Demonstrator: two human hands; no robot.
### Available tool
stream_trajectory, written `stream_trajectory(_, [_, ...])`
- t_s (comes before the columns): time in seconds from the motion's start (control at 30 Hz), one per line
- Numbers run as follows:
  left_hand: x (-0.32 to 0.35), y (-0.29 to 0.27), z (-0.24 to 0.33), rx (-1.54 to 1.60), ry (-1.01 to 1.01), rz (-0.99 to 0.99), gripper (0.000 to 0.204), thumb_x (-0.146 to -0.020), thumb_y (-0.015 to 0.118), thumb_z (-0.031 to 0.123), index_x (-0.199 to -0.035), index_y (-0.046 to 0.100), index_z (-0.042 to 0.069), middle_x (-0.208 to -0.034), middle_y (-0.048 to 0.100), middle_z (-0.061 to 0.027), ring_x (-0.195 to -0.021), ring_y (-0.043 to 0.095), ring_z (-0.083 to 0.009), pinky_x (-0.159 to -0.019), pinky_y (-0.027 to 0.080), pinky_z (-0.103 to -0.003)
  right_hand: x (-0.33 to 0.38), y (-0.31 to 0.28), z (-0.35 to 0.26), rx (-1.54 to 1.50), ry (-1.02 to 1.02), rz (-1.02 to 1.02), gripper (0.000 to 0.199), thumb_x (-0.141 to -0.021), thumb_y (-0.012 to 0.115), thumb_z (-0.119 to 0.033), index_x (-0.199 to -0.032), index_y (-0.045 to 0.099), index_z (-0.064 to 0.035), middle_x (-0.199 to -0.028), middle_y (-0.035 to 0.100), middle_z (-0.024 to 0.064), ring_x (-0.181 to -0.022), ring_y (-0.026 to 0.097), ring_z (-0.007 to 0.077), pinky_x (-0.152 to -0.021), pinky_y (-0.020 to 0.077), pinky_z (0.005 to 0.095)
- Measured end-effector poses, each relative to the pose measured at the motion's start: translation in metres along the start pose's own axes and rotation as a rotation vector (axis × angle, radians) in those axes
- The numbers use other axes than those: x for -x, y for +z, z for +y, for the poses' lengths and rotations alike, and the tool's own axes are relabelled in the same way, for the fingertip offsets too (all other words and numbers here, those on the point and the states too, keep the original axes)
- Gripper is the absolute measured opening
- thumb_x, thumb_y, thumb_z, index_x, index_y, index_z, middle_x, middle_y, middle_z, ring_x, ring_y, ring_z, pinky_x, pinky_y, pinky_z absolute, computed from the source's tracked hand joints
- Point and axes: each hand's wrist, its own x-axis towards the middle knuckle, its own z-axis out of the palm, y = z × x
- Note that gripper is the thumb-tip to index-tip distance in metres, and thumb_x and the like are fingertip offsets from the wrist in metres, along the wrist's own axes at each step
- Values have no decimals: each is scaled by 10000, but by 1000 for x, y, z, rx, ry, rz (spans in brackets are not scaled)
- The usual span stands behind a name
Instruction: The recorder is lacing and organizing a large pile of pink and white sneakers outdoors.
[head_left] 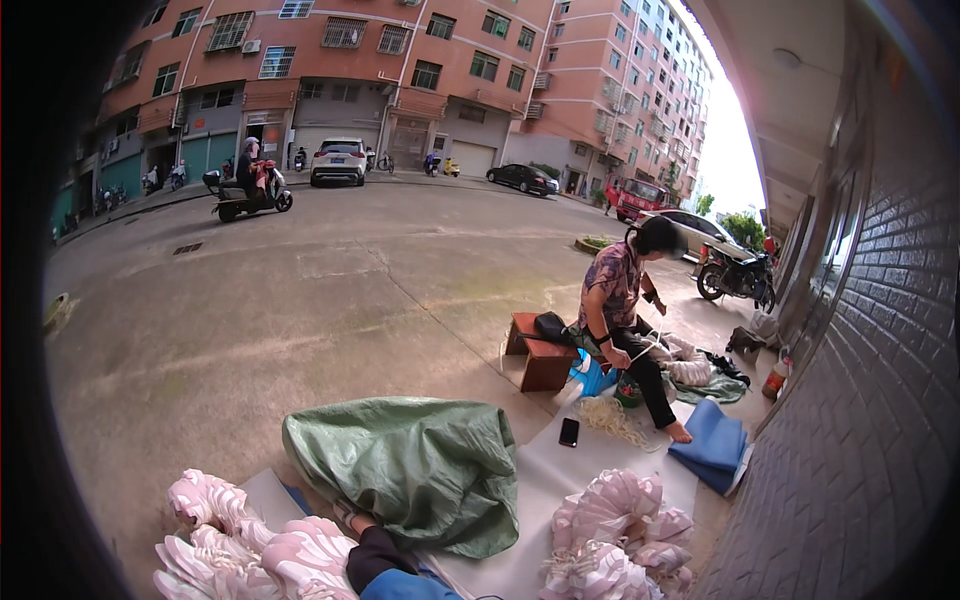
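Piles of pink-and-white shoe pieces (250, 550) are lying just left of the fingers, and a second heap (612, 535) is sitting well off to their right on the pale sheet (540, 480). I am seeing only one hand, which I am taking for the left hand (348, 516), reaching out of a dark sleeve to the edge of the green tarp (410, 465) bunched just beyond the fingers. Whether they are apart or clamped on anything I cannot tell, since they are mostly hidden. The right hand is not showing. I am judging the work far from finished, as both heaps are looking full. Well beyond the fingers, a co-worker (625, 320) by a wooden stool (540, 355) is handling white cord.
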Motion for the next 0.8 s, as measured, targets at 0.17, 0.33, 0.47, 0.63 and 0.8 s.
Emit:
stream_trajectory(0.17, [0,10,-1,-62,-142,-173,200,-945,565,212,-1032,628,43,-802,597,-11,-595,488,-26,-482,369,-180,12,-17,-24,-167,203,-33,246,-912,482,-202,-1018,615,-25,-873,645,181,-814,643,319,-744,512,402])
stream_trajectory(0.33, [1,11,-19,-243,-179,-144,210,-936,578,245,-968,630,44,-687,566,6,-520,490,-49,-448,378,-201,17,-6,2,72,58,14,255,-903,496,-211,-1026,615,-22,-885,646,193,-755,650,308,-704,516,403])
stream_trajectory(0.47, [1,-6,-38,-335,-202,-134,224,-934,580,255,-976,627,40,-662,573,-3,-498,504,-63,-427,392,-215,21,11,29,41,63,-60,240,-903,510,-242,-939,607,-26,-762,657,165,-627,642,274,-574,513,380])
stream_trajectory(0.63, [0,-1,-18,-230,-159,35,220,-951,552,242,-977,615,32,-690,578,-19,-503,504,-77,-424,376,-222,54,-25,55,-77,597,-274,398,-967,465,-363,-1021,555,22,-688,593,125,-545,614,216,-450,477,333])
stream_trajectory(0.8, [14,-8,-16,-223,121,173,198,-956,543,186,-954,590,-7,-796,551,-13,-669,461,-83,-565,388,-243,71,-8,95,-294,800,-274,448,-945,535,-411,-1021,529,30,-714,583,95,-542,588,179,-423,460,280])
